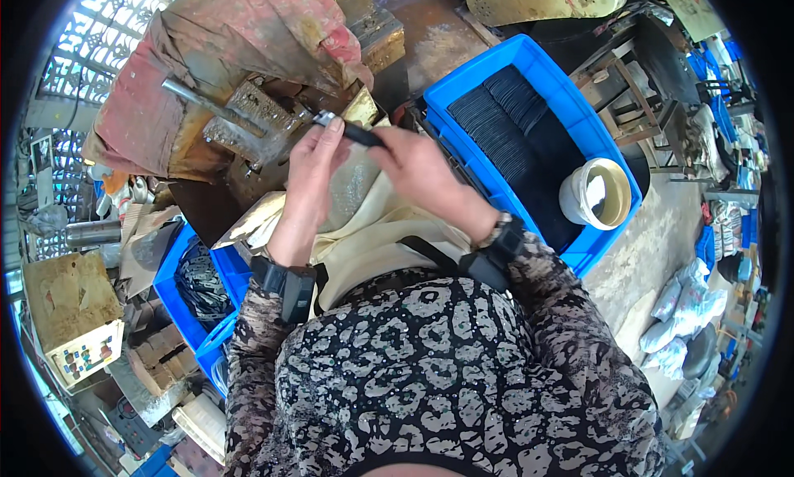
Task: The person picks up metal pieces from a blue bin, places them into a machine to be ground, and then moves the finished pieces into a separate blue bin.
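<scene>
My right hand (423, 172) is closed round a slim black bar (359, 134) with a short shiny metal end, whose exact kind I cannot make out. My left hand (308, 175) pinches it near the metal end, thumb on top. Both hands are above my cream apron (368, 241), in front of a wet, rusty machine (256, 113). A metal pipe (186, 92) points in over the machine, and water seems to splash below it. A stained red cloth (145, 105) hangs round the machine's far and left sides.
At the right, a blue crate (597, 244) holds rows of thin black pieces (500, 121) and a white bucket (576, 197). A second blue crate (172, 270) with dark items stands at left. Beyond lie a switch box (87, 353), a wooden stool (641, 105) and plastic bags (682, 307).
</scene>
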The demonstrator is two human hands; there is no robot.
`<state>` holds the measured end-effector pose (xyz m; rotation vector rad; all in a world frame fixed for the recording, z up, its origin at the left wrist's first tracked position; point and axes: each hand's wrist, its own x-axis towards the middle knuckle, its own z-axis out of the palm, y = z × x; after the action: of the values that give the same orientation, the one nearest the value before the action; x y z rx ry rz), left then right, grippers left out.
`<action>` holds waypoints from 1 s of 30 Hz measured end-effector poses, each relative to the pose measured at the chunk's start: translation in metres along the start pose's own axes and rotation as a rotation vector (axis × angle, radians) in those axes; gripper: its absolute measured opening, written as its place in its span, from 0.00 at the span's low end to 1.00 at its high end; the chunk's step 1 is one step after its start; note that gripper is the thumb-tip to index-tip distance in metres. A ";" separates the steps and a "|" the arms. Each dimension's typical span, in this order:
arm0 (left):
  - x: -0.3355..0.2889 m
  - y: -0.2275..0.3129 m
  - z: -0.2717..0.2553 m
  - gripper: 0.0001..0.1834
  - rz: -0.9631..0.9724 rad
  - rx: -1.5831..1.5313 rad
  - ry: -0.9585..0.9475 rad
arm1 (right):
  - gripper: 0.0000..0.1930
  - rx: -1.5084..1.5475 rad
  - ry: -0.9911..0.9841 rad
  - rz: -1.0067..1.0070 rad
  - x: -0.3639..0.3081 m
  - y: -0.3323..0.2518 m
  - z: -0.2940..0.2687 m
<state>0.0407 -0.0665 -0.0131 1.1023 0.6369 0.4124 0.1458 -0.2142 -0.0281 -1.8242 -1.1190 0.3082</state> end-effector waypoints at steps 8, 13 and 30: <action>0.050 0.008 -0.067 0.14 0.509 0.839 0.362 | 0.12 -0.789 -0.128 0.480 -0.029 0.097 -0.144; 0.065 -0.021 -0.077 0.15 0.475 1.051 0.338 | 0.12 -0.824 -0.468 0.961 -0.071 0.165 -0.153; 0.074 -0.037 -0.063 0.14 0.584 1.350 0.258 | 0.13 -0.782 -0.251 1.020 -0.103 0.189 -0.131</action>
<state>0.0549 0.0065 -0.0864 2.5837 0.8220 0.6435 0.2758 -0.3993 -0.1380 -3.0475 -0.3472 0.7709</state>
